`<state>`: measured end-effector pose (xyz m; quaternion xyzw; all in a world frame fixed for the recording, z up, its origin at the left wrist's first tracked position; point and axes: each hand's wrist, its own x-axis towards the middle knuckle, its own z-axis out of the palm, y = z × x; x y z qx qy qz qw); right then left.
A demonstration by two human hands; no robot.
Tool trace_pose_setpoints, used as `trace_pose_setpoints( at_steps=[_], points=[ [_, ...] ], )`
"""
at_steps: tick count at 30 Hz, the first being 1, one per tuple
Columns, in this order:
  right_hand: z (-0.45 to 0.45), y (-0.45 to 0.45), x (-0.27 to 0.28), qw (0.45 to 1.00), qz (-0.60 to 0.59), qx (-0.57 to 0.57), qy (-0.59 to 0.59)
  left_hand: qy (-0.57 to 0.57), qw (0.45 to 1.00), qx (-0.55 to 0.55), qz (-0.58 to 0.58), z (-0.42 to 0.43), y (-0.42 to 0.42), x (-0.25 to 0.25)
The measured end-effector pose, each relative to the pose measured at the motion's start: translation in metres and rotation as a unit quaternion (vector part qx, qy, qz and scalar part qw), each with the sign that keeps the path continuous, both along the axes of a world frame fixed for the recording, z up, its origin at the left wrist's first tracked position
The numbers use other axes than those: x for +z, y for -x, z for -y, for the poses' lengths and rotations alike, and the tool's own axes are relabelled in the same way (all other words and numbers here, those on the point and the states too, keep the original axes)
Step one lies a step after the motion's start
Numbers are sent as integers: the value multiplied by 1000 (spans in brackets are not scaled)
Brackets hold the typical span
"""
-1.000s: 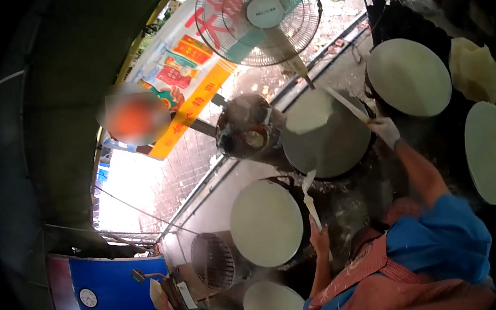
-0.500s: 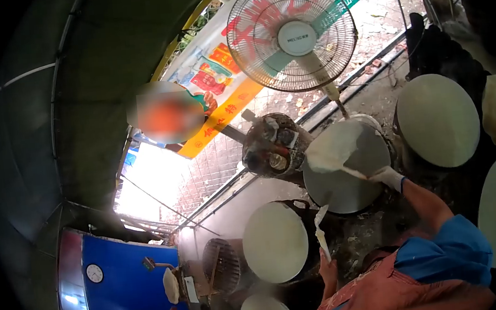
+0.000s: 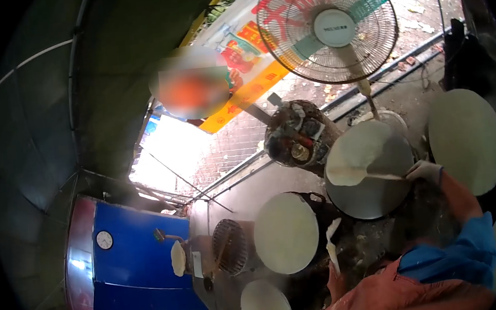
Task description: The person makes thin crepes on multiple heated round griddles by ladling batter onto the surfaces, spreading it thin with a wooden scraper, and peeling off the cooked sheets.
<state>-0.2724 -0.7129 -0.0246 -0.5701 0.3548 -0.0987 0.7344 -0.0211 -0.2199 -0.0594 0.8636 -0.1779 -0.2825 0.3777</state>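
Right hand (image 3: 425,171): pale-gloved, fingers closed round the near end of a flat stick (image 3: 387,176); I read the grip as firm, though finger detail is soft.

Left hand (image 3: 334,281): low, close to the apron (image 3: 390,299), fingers wrapped about the handle of a scraper (image 3: 332,245) whose upper end looks thickly coated; held upright, apart from the griddle in use.

Griddle (image 3: 376,201): round, dark, in front of the right hand; bare metal shows on the side toward me.

Batter layer (image 3: 358,148): pale, on the far and left part of that griddle, its near edge uneven; the stick's far end appears to meet that edge. Pressure: I cannot tell.

Surroundings: pale-topped round (image 3: 286,233) to the left, another (image 3: 468,141) to the right; standing fan (image 3: 334,27) beyond; wire basket (image 3: 229,246) farther left.

Handling notes, my judgement: the stick works best laid nearly flat, its long edge bearing evenly, since a dug-in tip could tear or ridge the batter. I would favour smooth arcs from the thick part toward bare metal, with light wrist pressure. The glove should clear the hot-looking rim, and the coated scraper is best kept off the surface, where drips could spoil an even coat.
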Motion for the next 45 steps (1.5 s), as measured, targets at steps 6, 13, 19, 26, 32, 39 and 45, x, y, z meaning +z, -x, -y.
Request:
trace_pose_setpoints(
  at_steps=[6, 13, 19, 26, 32, 39, 45],
  points=[
    [67, -65, -48, 998, -55, 14, 11, 58, 997, 44, 37, -29, 38, -1],
    [61, -14, -22, 990, -1, 124, 69, 76, 989, 119, -48, -9, 71, 59],
    [62, -78, 68, 984, -136, 108, 49, 150, 975, 150, -72, -43, 79, 37],
    [95, -29, -24, 968, 44, 233, 87, 123, 961, 233, -88, -24, 105, 58],
    [101, -117, 11, 898, 63, 256, 352, 111, 976, 176, -62, -87, 85, 16],
    [117, 1, -8, 940, 28, 319, 113, 163, 944, 274, -83, -86, 109, 6],
    [74, -120, 60, 928, -127, 227, 265, 90, 970, 220, -41, -103, 111, 22]
  ],
)
